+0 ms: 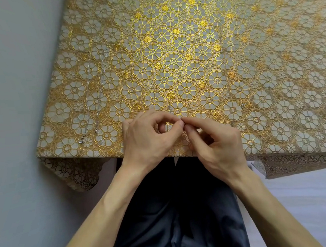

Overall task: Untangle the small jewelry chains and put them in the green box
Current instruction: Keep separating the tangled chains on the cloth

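At the near edge of the table (289, 148), which is covered with a gold flower cloth (191, 43), both hands are working close together. The left hand (149, 138) and the right hand (218, 146) each have the thumb and forefinger closed in a pinch, and the two pinches meet at almost one point. The other fingers are curled loosely. What they pinch is, I judge, a fine chain (170, 109); only a short silver strand of it shows just above the left forefinger, and the knot itself is hidden between the fingertips.

Far to the left, a long silver chain (100, 91) lies stretched out in two thin lines on the cloth, so it seems already untangled. A small shiny piece (242, 105) lies to the right of the hands; I cannot tell if it belongs to the pinched chain. The green box is not in view.

For this step, it is better to loosen the knot than to pull it. Each hand should hold a different strand very near the knot and open it sideways with small movements. Strong pulling would tighten it or break a link. Keeping the work low over the cloth helps, because a dropped chain is hard to find on this busy pattern.
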`<state>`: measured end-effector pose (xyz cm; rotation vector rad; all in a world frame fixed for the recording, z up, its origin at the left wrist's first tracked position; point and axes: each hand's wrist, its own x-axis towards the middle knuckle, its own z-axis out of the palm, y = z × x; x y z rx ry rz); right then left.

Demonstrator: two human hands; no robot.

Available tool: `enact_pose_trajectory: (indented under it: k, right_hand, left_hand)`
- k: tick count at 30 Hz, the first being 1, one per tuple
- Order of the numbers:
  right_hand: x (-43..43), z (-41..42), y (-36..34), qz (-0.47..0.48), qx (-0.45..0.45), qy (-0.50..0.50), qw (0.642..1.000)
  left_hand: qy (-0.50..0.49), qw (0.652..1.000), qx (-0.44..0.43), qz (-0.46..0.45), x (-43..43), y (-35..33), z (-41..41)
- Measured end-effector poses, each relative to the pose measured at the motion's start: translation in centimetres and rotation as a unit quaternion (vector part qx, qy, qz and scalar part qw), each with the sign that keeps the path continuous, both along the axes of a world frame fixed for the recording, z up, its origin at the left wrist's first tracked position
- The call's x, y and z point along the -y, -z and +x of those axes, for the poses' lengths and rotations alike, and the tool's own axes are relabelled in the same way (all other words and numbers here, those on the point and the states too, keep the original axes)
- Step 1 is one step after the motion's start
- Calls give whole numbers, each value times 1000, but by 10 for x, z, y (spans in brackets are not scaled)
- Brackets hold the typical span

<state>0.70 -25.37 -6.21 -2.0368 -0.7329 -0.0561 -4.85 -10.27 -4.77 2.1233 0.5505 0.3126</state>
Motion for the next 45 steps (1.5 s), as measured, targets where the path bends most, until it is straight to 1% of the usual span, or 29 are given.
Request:
enact_pose_trajectory:
  k: [5, 9, 12, 20, 24, 28, 30, 34, 40, 43, 45]
  right_hand:
    - [0, -1, -2, 6, -21, -6, 1000]
    - [1, 0, -5, 17, -93, -1, 996]
    - [2, 1, -7, 20, -123, 4, 992]
    - [0, 2, -14, 10, -147, 27, 989]
    - [-2, 3, -19, -1, -179, 20, 984]
    - [-3, 5, -25, -14, -192, 13, 981]
    - [-3, 5, -25, -35, -169, 8, 985]
    - [1, 8, -24, -133, -56, -24, 989]
    - [6, 14, -25, -248, 91, -93, 960]
    - [5, 14, -25, -270, 124, -103, 949]
    - [4, 16, -25, -266, 117, -107, 951]
  left_hand:
    - [0, 1000, 7, 21, 1, 1, -1]
    - [3, 999, 17, 29, 1, 2, -2]
    - [10, 999, 24, 33, 1, 2, -3]
    - [19, 998, 10, 65, 0, 7, -6]
    - [27, 997, 10, 71, -1, 7, -7]
    - [33, 997, 15, 67, -2, 7, -8]
    - [35, 996, 15, 75, -1, 7, -8]
    - [43, 992, 13, 116, 1, 7, -8]
    - [91, 983, 18, 156, -1, 10, -11]
    - [108, 980, 18, 165, -2, 10, -12]
    - [114, 980, 16, 161, -4, 9, -13]
